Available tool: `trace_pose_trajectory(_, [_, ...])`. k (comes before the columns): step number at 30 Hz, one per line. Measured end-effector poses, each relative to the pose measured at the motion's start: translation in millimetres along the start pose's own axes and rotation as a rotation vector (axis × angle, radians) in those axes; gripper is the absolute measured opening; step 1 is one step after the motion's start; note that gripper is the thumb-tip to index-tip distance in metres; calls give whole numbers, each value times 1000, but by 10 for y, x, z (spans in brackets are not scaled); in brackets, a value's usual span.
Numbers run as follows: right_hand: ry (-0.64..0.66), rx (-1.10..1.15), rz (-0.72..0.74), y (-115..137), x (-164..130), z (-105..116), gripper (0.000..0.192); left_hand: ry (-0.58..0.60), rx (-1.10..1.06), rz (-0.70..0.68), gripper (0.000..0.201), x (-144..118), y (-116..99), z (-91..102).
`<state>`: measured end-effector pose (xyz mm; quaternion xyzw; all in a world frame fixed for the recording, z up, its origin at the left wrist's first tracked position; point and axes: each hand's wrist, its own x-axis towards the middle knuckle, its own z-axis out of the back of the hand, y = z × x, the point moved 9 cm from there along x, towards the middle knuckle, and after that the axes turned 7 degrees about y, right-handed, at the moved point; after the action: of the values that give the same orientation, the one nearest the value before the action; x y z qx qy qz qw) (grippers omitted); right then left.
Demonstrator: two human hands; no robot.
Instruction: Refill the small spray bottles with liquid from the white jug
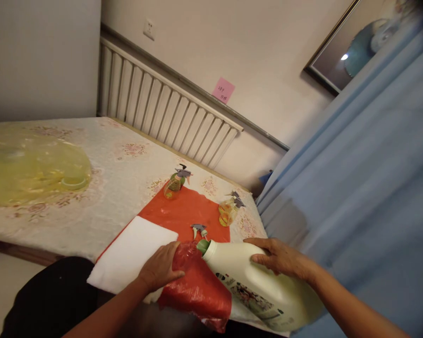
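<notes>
The biggest thing we see is the blue curtain point(356, 188) on the right, then the flowered counter point(127, 166), with a white radiator point(169, 115) behind it. On the counter's far left lies a bulky sheet of translucent yellow plastic point(38, 171); nearer us, a red plastic sheet point(176, 211) hangs over the front edge. The pale detergent jug point(261, 298) leans over that edge, tilted, its mouth towards the left. By its bulk we judge it heavy if full, with stiff, smooth walls that could turn slippery when wet and contents that could shift; we would take it at the upper side and support its base. Our right hand point(280, 258) is half curled over that upper side, gripping it. A white folded cloth point(134, 253) lies partly on the red sheet. Our left hand point(162, 270) is partly open beside the mouth, thumb apart, against something glossy that shows red; we cannot tell whether it is gripped. Smaller are two spray bottles, one at the back point(174, 185), another at the right point(227, 212). Smallest are a loose trigger head point(199, 230) and the jug's green spout point(203, 246).
</notes>
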<state>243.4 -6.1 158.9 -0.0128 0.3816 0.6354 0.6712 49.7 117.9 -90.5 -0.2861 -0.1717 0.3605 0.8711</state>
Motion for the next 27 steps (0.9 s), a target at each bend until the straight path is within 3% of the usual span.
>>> trace_pose_trajectory(27, [4,13,6,20,0,-3,50,-14,0,-27,84,12,7,-21])
